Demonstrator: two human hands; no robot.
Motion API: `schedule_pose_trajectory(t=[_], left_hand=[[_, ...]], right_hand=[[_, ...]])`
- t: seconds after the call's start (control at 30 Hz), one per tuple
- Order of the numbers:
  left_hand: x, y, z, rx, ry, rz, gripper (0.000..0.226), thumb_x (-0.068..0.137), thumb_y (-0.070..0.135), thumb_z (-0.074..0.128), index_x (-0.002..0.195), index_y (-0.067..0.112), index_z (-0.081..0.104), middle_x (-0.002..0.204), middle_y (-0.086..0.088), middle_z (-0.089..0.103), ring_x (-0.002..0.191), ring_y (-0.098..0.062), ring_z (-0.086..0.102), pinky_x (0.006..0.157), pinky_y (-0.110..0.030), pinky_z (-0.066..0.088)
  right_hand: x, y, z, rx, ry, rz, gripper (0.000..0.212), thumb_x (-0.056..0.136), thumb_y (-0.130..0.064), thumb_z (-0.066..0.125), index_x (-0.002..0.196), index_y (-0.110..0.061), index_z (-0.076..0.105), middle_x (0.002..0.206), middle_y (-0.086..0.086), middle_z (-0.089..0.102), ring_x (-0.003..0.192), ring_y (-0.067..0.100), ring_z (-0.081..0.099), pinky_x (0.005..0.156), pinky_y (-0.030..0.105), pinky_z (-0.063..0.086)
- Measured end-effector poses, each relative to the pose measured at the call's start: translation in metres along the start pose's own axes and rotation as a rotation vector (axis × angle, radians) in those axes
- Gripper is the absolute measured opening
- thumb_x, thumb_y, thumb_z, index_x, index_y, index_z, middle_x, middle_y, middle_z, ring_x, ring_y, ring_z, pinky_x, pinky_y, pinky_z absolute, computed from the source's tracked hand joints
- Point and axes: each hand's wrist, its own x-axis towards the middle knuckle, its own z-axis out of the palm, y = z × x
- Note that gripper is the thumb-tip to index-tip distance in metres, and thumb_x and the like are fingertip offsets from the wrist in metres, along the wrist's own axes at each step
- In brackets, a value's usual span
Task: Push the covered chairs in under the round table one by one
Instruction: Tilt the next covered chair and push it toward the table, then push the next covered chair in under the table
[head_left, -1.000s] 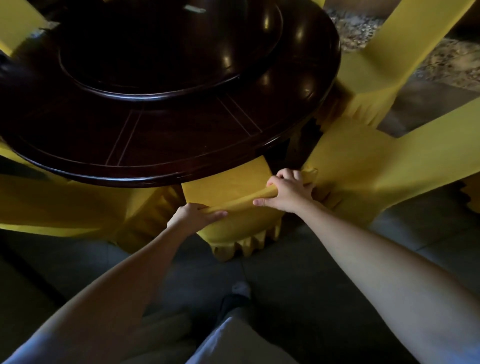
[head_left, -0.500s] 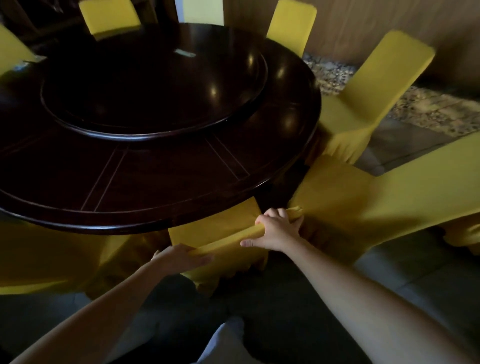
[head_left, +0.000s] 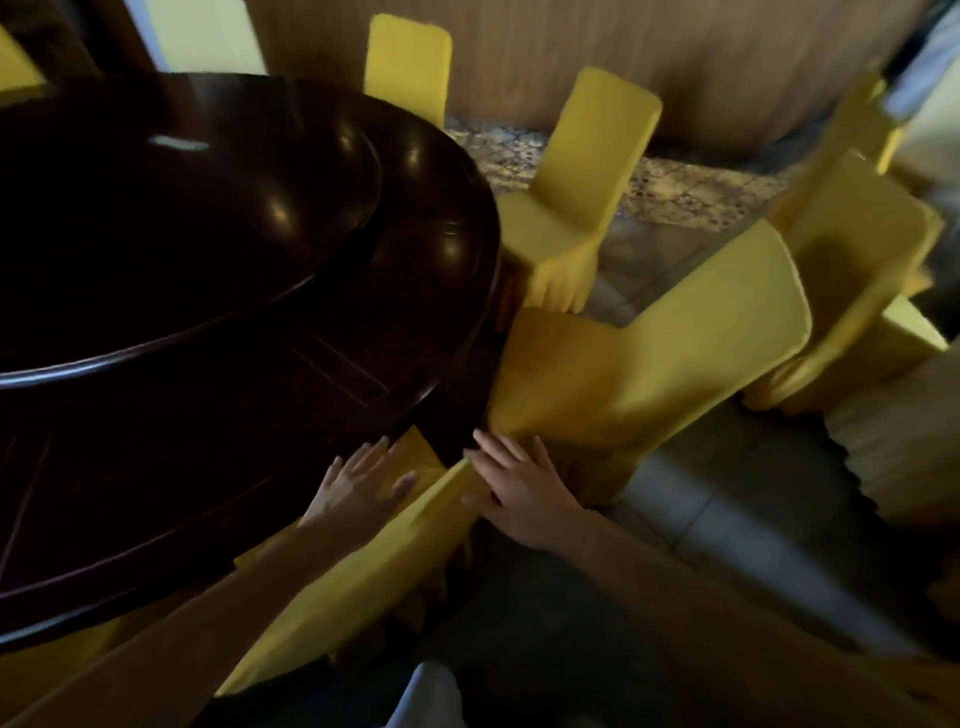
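A dark round wooden table (head_left: 218, 332) fills the left of the view. Right in front of me stands a chair in a yellow cover (head_left: 363, 577), its seat tucked under the table's edge. My left hand (head_left: 358, 486) lies flat on top of its back, fingers spread. My right hand (head_left: 519, 486) rests open on the back's right end, fingers apart and pointing towards the table. Just to the right stands a second yellow-covered chair (head_left: 649, 364), its seat only partly under the table.
A third yellow chair (head_left: 576, 171) stands farther round the table, pulled out, and another (head_left: 408, 65) at the far side. More yellow chairs (head_left: 852, 270) crowd the right. A wooden wall (head_left: 675, 62) runs behind. Grey tiled floor (head_left: 727, 525) lies to my right.
Both hands have let go of the chair back's fold and now lie flat with fingers spread. The view has swung to the right, bringing more chairs into sight.
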Motion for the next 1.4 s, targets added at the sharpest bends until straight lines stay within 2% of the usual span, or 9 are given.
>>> schedule_pose_trajectory(t=[0.07, 0.17, 0.3, 0.47, 0.67, 0.87, 0.97, 1.1, 1.4], left_hand=[[0.021, 0.038, -0.003, 0.05, 0.042, 0.1, 0.071, 0.088, 0.064, 0.012, 0.149, 0.029, 0.004, 0.159, 0.002, -0.004, 0.145, -0.016, -0.009, 0.118, -0.045, -0.007], [0.052, 0.101, -0.009, 0.158, 0.078, 0.299, 0.091, 0.075, 0.078, -0.007, 0.149, 0.028, 0.009, 0.159, 0.002, -0.012, 0.144, -0.018, -0.018, 0.117, -0.048, -0.009], [0.084, 0.167, -0.006, 0.088, 0.124, 0.426, 0.074, 0.089, 0.067, 0.02, 0.149, 0.03, -0.001, 0.158, 0.006, -0.01, 0.144, -0.013, -0.018, 0.117, -0.043, -0.012], [0.123, 0.248, 0.014, 0.152, 0.091, 0.499, 0.074, 0.086, 0.068, 0.014, 0.148, 0.032, -0.004, 0.158, 0.006, -0.015, 0.142, -0.012, -0.022, 0.114, -0.042, -0.015], [0.173, 0.348, 0.033, 0.259, 0.03, 0.529, 0.067, 0.092, 0.062, 0.017, 0.149, 0.031, -0.003, 0.158, 0.003, -0.013, 0.144, -0.016, -0.017, 0.115, -0.045, -0.011], [0.225, 0.445, 0.058, 0.203, 0.039, 0.605, 0.088, 0.071, 0.078, -0.005, 0.148, 0.036, -0.004, 0.159, 0.006, -0.012, 0.144, -0.014, -0.017, 0.115, -0.046, -0.011], [0.245, 0.486, 0.064, 0.171, 0.033, 0.612, 0.079, 0.079, 0.074, 0.004, 0.148, 0.035, -0.004, 0.158, 0.006, -0.014, 0.143, -0.012, -0.02, 0.114, -0.045, -0.013], [0.275, 0.528, 0.066, 0.125, 0.062, 0.576, 0.083, 0.072, 0.075, 0.001, 0.147, 0.039, -0.003, 0.158, 0.008, -0.015, 0.143, -0.013, -0.02, 0.114, -0.044, -0.013], [0.351, 0.573, 0.059, 0.159, 0.082, 0.513, 0.074, 0.081, 0.069, 0.011, 0.148, 0.039, 0.001, 0.158, 0.008, -0.012, 0.144, -0.014, -0.017, 0.114, -0.045, -0.011]], right_hand=[[-0.01, 0.019, -0.007, 0.004, 0.045, 0.095, 0.065, 0.095, -0.059, 0.025, 0.151, -0.026, 0.013, 0.161, -0.007, -0.003, 0.147, 0.015, -0.009, 0.116, 0.053, -0.002], [-0.026, 0.053, -0.024, -0.009, 0.123, 0.216, 0.064, 0.095, -0.057, 0.028, 0.15, -0.029, 0.01, 0.161, -0.005, -0.001, 0.147, 0.017, -0.01, 0.116, 0.053, 0.0], [-0.054, 0.106, -0.04, 0.037, 0.213, 0.362, 0.066, 0.095, -0.056, 0.031, 0.151, -0.026, 0.01, 0.161, -0.005, 0.0, 0.147, 0.017, -0.008, 0.117, 0.054, 0.003], [-0.083, 0.184, -0.064, 0.058, 0.248, 0.474, 0.069, 0.094, -0.056, 0.035, 0.151, -0.026, 0.011, 0.161, -0.005, -0.002, 0.148, 0.017, -0.006, 0.117, 0.051, 0.001], [-0.119, 0.282, -0.093, 0.128, 0.318, 0.565, 0.091, 0.072, -0.074, 0.009, 0.151, -0.028, 0.013, 0.161, -0.004, 0.001, 0.148, 0.018, -0.004, 0.116, 0.053, 0.003], [-0.157, 0.369, -0.117, 0.171, 0.361, 0.611, 0.069, 0.094, -0.05, 0.044, 0.152, -0.027, 0.012, 0.161, -0.004, 0.0, 0.148, 0.018, -0.007, 0.118, 0.053, 0.002], [-0.169, 0.409, -0.131, 0.163, 0.354, 0.62, 0.07, 0.094, -0.052, 0.042, 0.151, -0.028, 0.01, 0.161, -0.004, -0.003, 0.147, 0.018, -0.01, 0.117, 0.051, 0.0], [-0.172, 0.46, -0.148, 0.126, 0.336, 0.607, 0.07, 0.094, -0.055, 0.038, 0.151, -0.029, 0.006, 0.161, -0.003, -0.005, 0.147, 0.018, -0.012, 0.118, 0.052, -0.001], [-0.133, 0.553, -0.183, 0.118, 0.36, 0.607, 0.069, 0.094, -0.056, 0.037, 0.151, -0.029, 0.009, 0.161, -0.004, -0.004, 0.147, 0.017, -0.011, 0.116, 0.051, -0.003]])
